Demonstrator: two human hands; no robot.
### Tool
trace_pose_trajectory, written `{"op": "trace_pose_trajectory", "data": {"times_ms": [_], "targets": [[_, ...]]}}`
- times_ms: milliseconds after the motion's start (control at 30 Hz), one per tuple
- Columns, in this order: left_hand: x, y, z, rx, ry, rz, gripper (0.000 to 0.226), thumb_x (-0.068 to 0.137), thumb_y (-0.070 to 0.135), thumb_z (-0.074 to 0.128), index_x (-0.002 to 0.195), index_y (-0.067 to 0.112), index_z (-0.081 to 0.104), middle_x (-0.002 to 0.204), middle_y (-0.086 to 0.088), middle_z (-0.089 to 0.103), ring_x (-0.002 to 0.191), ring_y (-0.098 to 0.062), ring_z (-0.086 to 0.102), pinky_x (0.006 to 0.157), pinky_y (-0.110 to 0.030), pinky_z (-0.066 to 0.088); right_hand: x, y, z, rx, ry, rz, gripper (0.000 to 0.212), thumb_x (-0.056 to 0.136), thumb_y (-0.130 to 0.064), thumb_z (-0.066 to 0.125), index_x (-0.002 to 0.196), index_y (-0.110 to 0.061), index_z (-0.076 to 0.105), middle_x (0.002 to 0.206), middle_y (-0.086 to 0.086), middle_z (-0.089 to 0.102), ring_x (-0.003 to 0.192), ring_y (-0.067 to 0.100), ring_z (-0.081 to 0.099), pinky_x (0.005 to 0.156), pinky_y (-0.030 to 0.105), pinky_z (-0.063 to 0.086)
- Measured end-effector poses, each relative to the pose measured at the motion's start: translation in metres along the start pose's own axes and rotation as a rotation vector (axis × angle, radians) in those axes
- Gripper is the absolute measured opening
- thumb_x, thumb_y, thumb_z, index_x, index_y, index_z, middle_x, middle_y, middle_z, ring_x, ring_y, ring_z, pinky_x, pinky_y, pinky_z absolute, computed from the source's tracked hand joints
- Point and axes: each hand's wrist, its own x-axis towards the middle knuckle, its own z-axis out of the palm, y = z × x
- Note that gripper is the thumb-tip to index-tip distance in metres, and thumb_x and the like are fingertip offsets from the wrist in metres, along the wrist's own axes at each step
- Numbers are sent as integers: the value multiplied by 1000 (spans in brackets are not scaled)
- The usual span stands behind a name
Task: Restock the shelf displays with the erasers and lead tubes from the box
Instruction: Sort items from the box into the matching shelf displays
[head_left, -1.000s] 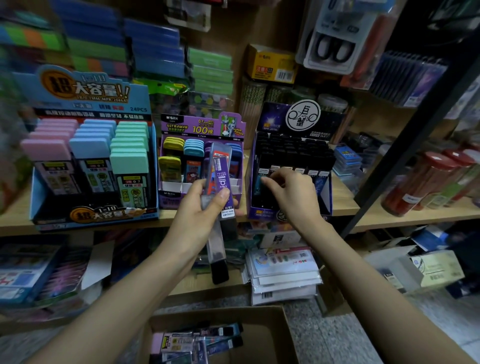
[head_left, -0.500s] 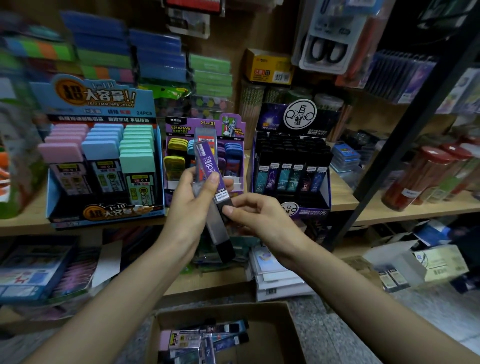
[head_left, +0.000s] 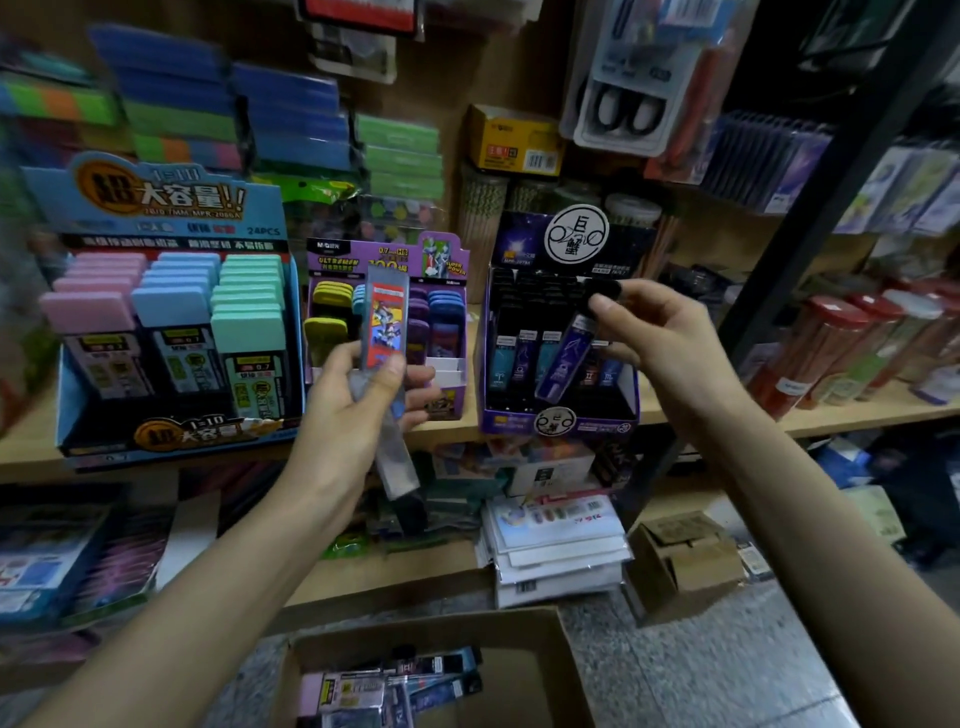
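The right hand (head_left: 670, 343) pinches a purple lead tube (head_left: 566, 358) by its cap — tilted, likely for slotting into the dark display (head_left: 597, 418) just beneath. The left hand (head_left: 353, 415) grips spare tubes (head_left: 383, 322) alongside, a ready supply; the box (head_left: 569, 660) sits below both.

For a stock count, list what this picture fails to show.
Head view only.
1. Box: cut off by the bottom edge, so its remaining stock cannot be counted.
2. Tubes in the left hand: the front one and the fingers cover the rest, so the number is unclear.
3. Purple tube pinched by the right hand: label blurred, unreadable.
4. Dark display: back rows too dark to tell free slots.
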Motion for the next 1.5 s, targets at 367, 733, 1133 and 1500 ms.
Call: {"op": "trace_pose_trajectory", "data": {"times_ms": [367,733,1133,1500], "targets": [[-4,-2,15,52,-77,-53,11,97,16,45,103,24,51,79,10,73,67,-6,68,51,-18,53,27,31,15,-165,-10,-134,15,87,-8,63,94,-21,65,94,13,68,88,20,65,78,35,56],[-8,-5,14,83,-76,-100,10,94,16,49,101,23,52,76,3,72,55,-4,61,38,-16,41,42,48,28,-393,-11,-170,18,85,-18,68,102,-14,65,80,-8,60,84,16,62,81,41,55],[-8,-7,8,174,-189,-76,9,92,12,53,99,18,56,79,-5,73,51,-8,56,35,-19,37,36,41,32,-887,182,-167,39,88,-48,58,95,-10,64,90,6,67,85,22,61,71,34,49],[-10,6,3,256,-300,-96,14,88,8,60,101,13,59,70,-3,73,50,-9,61,34,-16,37,-7,-13,51,-511,-447,-255,19,83,-19,71,100,-12,65,91,-2,64,81,5,58,75,22,47]]}}
